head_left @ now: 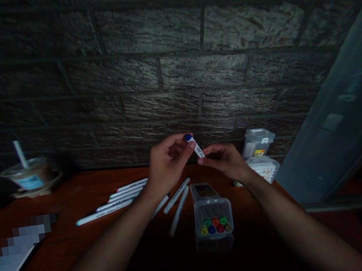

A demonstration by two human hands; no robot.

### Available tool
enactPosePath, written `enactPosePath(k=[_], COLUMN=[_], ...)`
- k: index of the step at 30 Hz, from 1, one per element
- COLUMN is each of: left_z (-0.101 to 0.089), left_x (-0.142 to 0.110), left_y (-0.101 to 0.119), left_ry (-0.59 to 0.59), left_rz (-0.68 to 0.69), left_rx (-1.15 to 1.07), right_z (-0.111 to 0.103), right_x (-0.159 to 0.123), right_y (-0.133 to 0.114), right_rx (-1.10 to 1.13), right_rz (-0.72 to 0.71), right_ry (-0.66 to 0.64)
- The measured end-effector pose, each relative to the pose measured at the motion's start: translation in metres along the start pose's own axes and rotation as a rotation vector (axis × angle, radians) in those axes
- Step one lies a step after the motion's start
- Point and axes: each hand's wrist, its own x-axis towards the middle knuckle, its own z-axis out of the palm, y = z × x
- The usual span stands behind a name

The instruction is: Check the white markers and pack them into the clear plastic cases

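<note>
A white marker with a dark blue end [198, 150] is held up above the table, its blue end tilted up and to the left. My left hand [171, 159] grips it near the blue end between thumb and fingers. At the lower end, the thumb and fingertips of my right hand [222, 160] pinch the marker. Below my hands a clear plastic case [228, 209] lies on its side, several markers inside with coloured ends facing me. Loose white markers [177, 195] lie just left of the case. Another row of markers [122, 197] is spread beyond my left forearm.
A drink cup with a straw [31, 175] stands on a holder at the far left of the wooden table [83, 184]. Another clear container [258, 141] stands at the back right. A brick wall [186, 72] rises behind, with a grey post [326, 121] at right.
</note>
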Motion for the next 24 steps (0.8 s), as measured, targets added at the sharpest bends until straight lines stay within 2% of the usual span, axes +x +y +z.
enactPosePath(k=[3,6,13,15,21,24], left_z=[-0.001,-0.008,-0.013,-0.013,-0.016,-0.016], left_x=[0.0,-0.007,-0.022,-0.022,-0.016,-0.016], left_y=[0.003,0.004,0.008,0.013,0.023,0.023], left_ry=[-0.019,-0.092,-0.227,-0.213,-0.045,-0.04], left_rz=[0.13,0.249,0.331,0.346,0.318,0.315], left_rx=[0.128,0.261,0.259,0.25,0.226,0.205], right_z=[0.006,0.008,0.009,0.011,0.012,0.01], right_x=[0.011,0.009,-0.008,-0.009,-0.01,-0.009], right_y=[0.002,0.003,-0.003,-0.008,-0.024,-0.026], right_rx=[-0.062,-0.162,-0.306,-0.338,-0.392,-0.414], right_rz=[-0.114,-0.209,-0.264,-0.299,-0.364,-0.383], right_ry=[0.032,0.057,-0.033,-0.046,-0.027,-0.024])
